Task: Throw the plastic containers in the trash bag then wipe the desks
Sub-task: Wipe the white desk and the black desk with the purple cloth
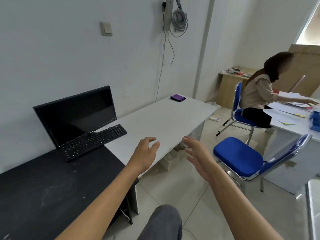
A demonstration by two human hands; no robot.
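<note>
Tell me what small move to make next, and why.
Probably reach toward the purple item at the far end of the white desk. The left hand and right hand hover empty, no containers or bag are in view, and that item may be a wiping cloth.

both arms out; left hand & right hand loose, empty.

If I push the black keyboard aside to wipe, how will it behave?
The keyboard looks flat and rigid, so it would probably slide, not roll. It lies across the join of the black desk and white desk, so it may catch there. Being thin, likely light.
</note>
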